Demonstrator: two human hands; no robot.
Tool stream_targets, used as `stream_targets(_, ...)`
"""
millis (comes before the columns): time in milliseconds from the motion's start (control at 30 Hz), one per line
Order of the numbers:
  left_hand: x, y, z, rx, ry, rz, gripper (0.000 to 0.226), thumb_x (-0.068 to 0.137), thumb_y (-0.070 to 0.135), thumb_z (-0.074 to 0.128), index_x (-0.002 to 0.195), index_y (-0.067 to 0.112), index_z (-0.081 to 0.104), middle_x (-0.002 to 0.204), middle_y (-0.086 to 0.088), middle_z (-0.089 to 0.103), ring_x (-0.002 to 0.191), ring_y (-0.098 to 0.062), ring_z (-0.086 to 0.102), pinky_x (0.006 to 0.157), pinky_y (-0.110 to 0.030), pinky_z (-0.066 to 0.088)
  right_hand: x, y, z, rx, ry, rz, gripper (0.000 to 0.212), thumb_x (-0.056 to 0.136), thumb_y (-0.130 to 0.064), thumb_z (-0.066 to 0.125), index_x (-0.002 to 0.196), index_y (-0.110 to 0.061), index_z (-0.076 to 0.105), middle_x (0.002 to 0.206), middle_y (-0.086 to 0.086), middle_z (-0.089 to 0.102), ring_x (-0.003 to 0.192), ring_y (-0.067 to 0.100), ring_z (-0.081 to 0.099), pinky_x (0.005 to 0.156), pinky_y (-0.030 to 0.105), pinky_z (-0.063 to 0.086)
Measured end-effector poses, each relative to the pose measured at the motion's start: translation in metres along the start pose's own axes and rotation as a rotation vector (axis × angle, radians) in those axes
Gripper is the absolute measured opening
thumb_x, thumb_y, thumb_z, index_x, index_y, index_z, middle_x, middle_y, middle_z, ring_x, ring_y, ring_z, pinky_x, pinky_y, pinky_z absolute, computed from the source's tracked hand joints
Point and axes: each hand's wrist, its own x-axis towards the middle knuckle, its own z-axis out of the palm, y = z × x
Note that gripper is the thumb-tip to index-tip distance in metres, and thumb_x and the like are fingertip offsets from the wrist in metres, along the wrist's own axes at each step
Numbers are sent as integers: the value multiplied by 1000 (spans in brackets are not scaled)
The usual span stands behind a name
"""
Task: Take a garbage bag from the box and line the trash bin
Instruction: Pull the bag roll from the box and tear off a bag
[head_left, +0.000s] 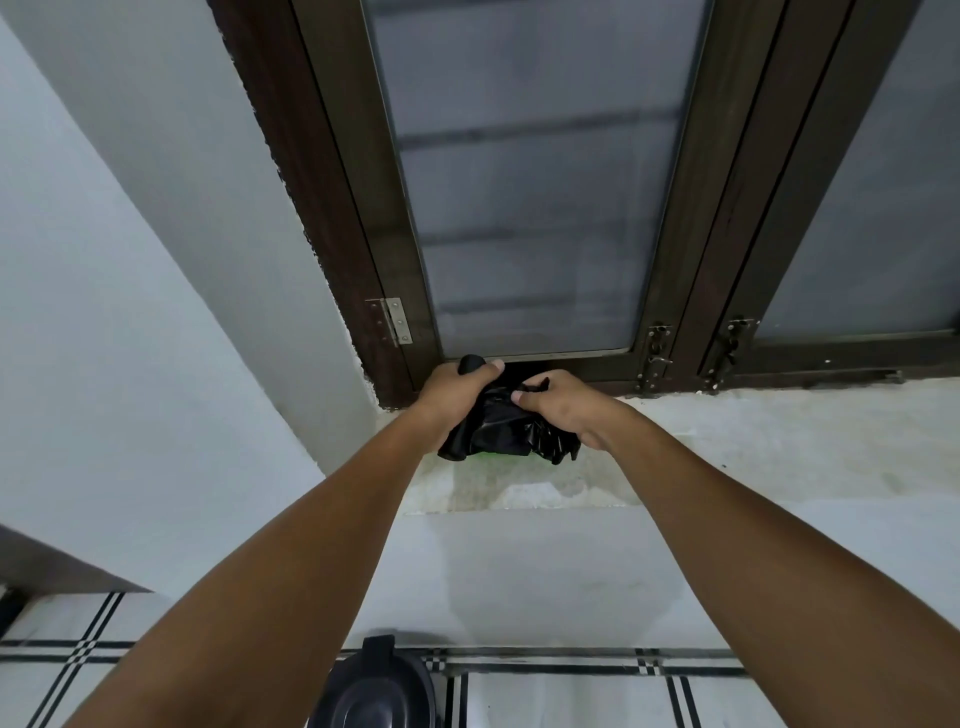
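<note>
Head view: left hand (453, 387) and right hand (558, 410) both clench a crumpled black bag (501, 426) above the sill (753, 441), below the window (524, 182).

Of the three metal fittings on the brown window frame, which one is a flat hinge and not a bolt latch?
The silver flat hinge on the left frame post; the two bolt latches sit right of the pane.

Dim, flat, greyish daylight through the frosted window (524, 171); soft focus; wide-angle bending at edges
</note>
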Motion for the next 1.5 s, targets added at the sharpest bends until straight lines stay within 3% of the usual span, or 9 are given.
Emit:
stream_targets(200, 1, 5, -5, -176, -38, -74, 48, 91, 53, 68, 107, 8, 72, 98, -17, 80, 78, -31, 80, 69, -39, 64, -2, -7, 9, 299, 7, 10, 23, 106, -21, 54, 122, -8, 66, 118, 16, 73, 108, 30, 71, 97, 42, 57)
stream_targets(333, -2, 12, 0, -363, -95, -108, 58, 94, 55, 64, 120, 3, 70, 104, -19, 79, 92, -36, 78, 85, -50, 63, -5, -12, 16, 658, -10, 21, 18, 107, -18, 51, 115, -13, 66, 105, 10, 75, 91, 21, 74, 71, 31, 60)
stream_targets(533, -7, 17, 12, -542, -137, -157, 69, 97, 62, 55, 134, 5, 64, 126, -21, 72, 116, -38, 70, 106, -56, 52, -10, -18, 28, 953, 9, 32, 21, 108, -19, 49, 122, -12, 63, 120, 15, 72, 106, 28, 71, 85, 42, 59)
stream_targets(633, -9, 16, 16, -609, -142, -171, 71, 97, 64, 53, 134, 4, 64, 129, -22, 70, 119, -38, 68, 108, -54, 51, -11, -17, 34, 1047, 44, 69, 33, 107, -18, 52, 139, -13, 55, 133, 18, 66, 120, 33, 65, 95, 47, 56)
stream_targets(900, -6, 13, 24, -920, -54, -226, 72, 97, 65, 52, 131, 3, 65, 123, -24, 72, 115, -40, 70, 102, -54, 54, -13, -15, 42, 1257, 101, 66, 20, 106, -21, 54, 122, -19, 66, 110, 14, 78, 100, 29, 75, 72, 41, 62)
stream_targets(1033, 0, 9, 25, -832, 80, -208, 68, 95, 60, 61, 134, 5, 60, 122, -22, 72, 106, -42, 73, 96, -62, 56, -8, -13, 37, 1055, 85, 95, 23, 107, -25, 52, 117, -13, 68, 116, 16, 75, 101, 31, 73, 69, 39, 63)
stream_targets(1167, 3, 10, 18, -556, 135, -178, 47, 95, 53, 64, 110, 11, 52, 110, -15, 70, 94, -37, 75, 84, -59, 61, -3, -14, 18, 508, 18, -19, 41, 96, -51, 64, 113, -14, 72, 105, 8, 80, 100, 27, 75, 88, 40, 60)
stream_targets(1267, 3, 19, 14, -387, 98, -139, 38, 95, 53, 64, 99, 16, 57, 101, -11, 72, 88, -33, 76, 79, -50, 65, -2, -15, 5, 238, -103, -96, 40, 82, -46, 83, 112, -21, 75, 104, 0, 80, 101, 19, 76, 98, 40, 56)
stream_targets(1500, 6, 29, 6, -304, -1, -159, 69, 95, 55, 64, 143, 5, 54, 129, -20, 69, 111, -39, 71, 99, -54, 57, -7, -21, -6, 218, -303, 52, 26, 90, -44, 75, 93, -18, 74, 80, 1, 79, 66, 12, 75, 49, 22, 54)
